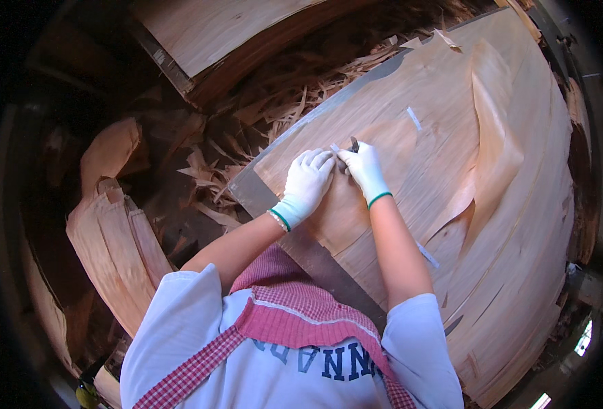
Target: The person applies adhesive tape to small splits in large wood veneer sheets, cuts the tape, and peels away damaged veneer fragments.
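My left hand (307,178), in a white knit glove with a green cuff, rests on the wood veneer sheet (397,95) with its fingers stretched out and slightly bent. Its fingertips lie beside a short white tape strip (335,148). Close to its right, my gloved right hand (364,168) is closed around a small dark hand tool (354,144), whose end sticks up past the fingers. The tool's kind is hidden by the grip. Under both hands lies a smoother, darker veneer patch (345,211).
A loose curled veneer piece (492,150) rises from the sheet on the right. More tape strips (414,118) stick to the surface. Veneer scraps (308,102) pile beyond the far edge. Bent veneer offcuts (114,232) stand at left, and another veneer stack (213,31) lies behind.
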The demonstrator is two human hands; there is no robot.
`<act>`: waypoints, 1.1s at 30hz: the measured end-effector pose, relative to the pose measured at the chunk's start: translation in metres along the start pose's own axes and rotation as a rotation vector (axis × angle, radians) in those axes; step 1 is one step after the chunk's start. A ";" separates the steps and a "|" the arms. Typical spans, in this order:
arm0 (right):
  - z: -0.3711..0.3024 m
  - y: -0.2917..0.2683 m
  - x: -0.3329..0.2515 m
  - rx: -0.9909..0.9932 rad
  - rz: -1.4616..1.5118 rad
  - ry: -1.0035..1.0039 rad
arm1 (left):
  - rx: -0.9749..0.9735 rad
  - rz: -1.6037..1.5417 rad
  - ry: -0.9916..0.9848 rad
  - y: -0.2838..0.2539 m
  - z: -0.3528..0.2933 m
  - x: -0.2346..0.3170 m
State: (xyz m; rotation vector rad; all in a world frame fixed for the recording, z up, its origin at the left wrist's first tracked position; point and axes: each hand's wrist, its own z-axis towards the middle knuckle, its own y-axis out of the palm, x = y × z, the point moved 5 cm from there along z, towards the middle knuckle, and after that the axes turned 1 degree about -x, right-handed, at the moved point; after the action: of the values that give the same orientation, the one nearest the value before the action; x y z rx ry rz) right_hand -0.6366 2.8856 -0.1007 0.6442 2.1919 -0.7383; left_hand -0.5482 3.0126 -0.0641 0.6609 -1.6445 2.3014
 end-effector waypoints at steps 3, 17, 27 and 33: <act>0.022 -0.001 0.013 -0.031 -0.146 0.023 | 0.073 0.012 0.032 -0.002 0.005 0.000; -0.014 -0.062 0.003 0.155 0.092 -0.202 | -0.356 0.268 -0.150 0.018 0.049 0.009; -0.022 -0.049 0.031 0.223 -0.032 -0.085 | -0.223 0.284 0.187 0.050 0.093 0.023; -0.134 -0.020 0.031 0.043 -0.005 0.070 | 0.142 -0.165 -0.002 -0.047 0.030 -0.023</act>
State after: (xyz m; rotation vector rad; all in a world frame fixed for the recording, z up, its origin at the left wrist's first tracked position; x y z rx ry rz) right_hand -0.7320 2.9677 -0.0414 0.6965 2.2477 -0.7786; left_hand -0.5007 3.0017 -0.0284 0.7981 -1.3806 2.3118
